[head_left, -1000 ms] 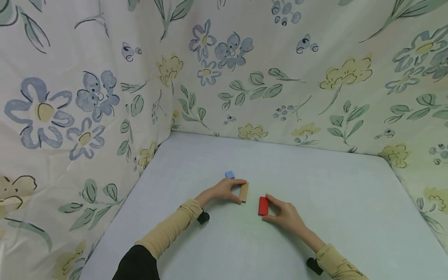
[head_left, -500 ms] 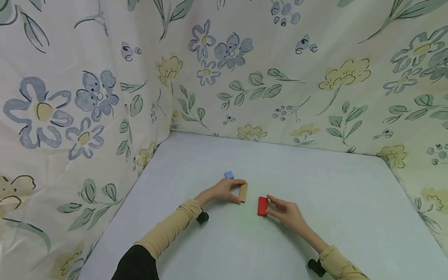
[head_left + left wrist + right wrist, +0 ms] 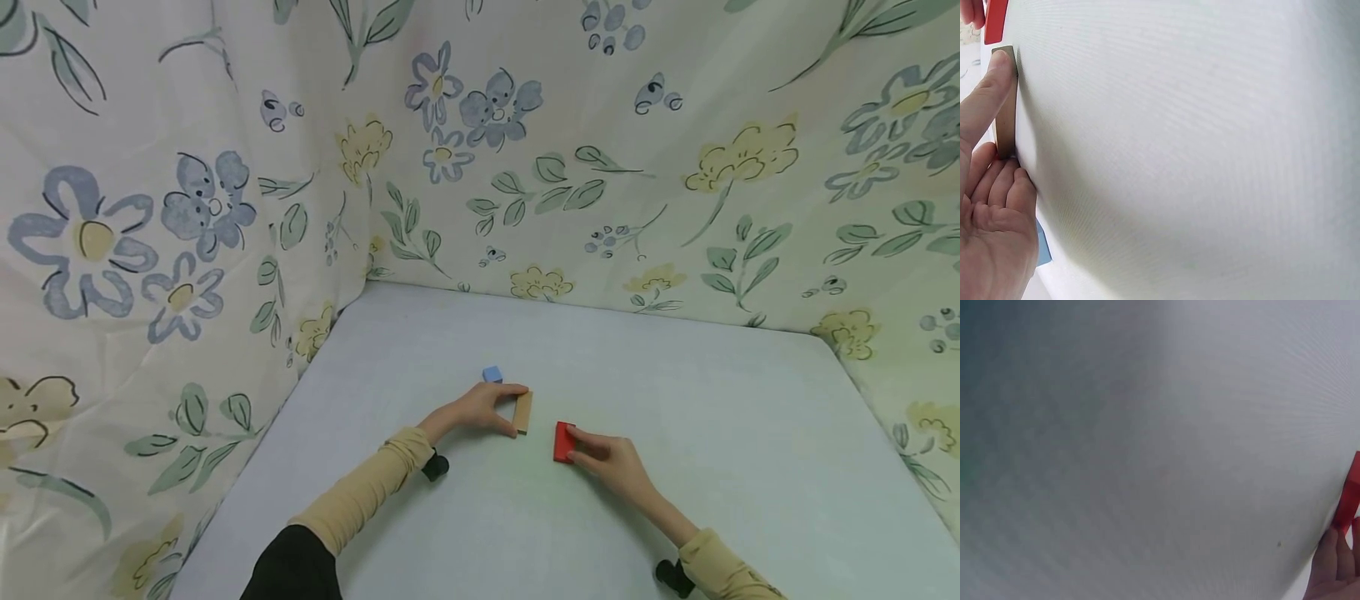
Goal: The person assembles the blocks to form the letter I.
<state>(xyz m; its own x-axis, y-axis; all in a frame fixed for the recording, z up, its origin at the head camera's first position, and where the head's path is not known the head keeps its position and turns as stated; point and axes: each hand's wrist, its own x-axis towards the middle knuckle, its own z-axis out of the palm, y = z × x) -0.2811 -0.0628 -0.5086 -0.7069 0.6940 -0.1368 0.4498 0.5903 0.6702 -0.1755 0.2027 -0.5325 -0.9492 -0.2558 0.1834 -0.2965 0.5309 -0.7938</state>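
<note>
In the head view my left hand (image 3: 477,407) holds a plain wooden block (image 3: 522,413) by its two ends, thumb at the near end and fingers at the far end. The left wrist view has the same wooden block (image 3: 1007,119) between thumb and fingers. To its right lies a red block (image 3: 563,442) on the white table. My right hand (image 3: 618,465) touches the red block's right side, with fairly straight index finger and thumb overlapping that edge. In the right wrist view, fingertips (image 3: 1330,540) meet one end of the red block (image 3: 1349,494).
A small blue block (image 3: 492,374) sits just behind my left hand. The white table (image 3: 712,392) extends around the blocks, bordered at the back and left by a flowered cloth (image 3: 570,125). A black wrist device (image 3: 435,467) is under the left wrist.
My right hand's thumb and index finger, earlier spread at the red block's near and far ends, have come closer together onto its right side. The left hand and wooden block keep their place.
</note>
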